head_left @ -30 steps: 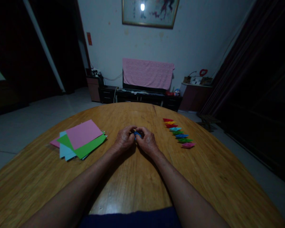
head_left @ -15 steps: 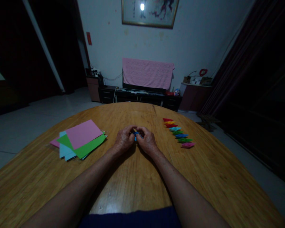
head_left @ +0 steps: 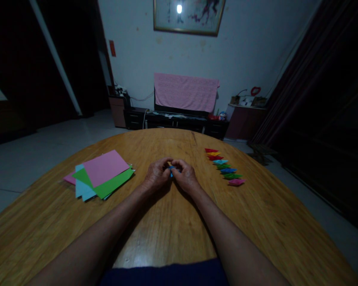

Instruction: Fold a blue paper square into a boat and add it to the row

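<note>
Between my two hands, over the middle of the table, is a small piece of folded blue paper (head_left: pixel 172 172), mostly covered by fingers. My left hand (head_left: pixel 157 174) pinches it from the left, thumb and fingers curled. From the other side my right hand (head_left: pixel 183 175) grips it the same way, the fingertips of both hands almost meeting. The exact shape of the blue paper is hidden. To the right, several small folded paper boats lie in a slanting row, among them a pink paper boat (head_left: pixel 236 182) nearest me and a red paper boat (head_left: pixel 211 150) farthest away.
A loose pile of coloured sheets, with a pink sheet (head_left: pixel 106 167) over a green sheet (head_left: pixel 119 183), lies left on the round wooden table (head_left: pixel 167 234). Beyond the table's far edge stand a low black cabinet (head_left: pixel 174 122) and a screen under a pink cloth (head_left: pixel 186 92).
My fingers have shifted very slightly on the blue paper, and a little less of it shows. The sheets and the row of boats stay where they were.
</note>
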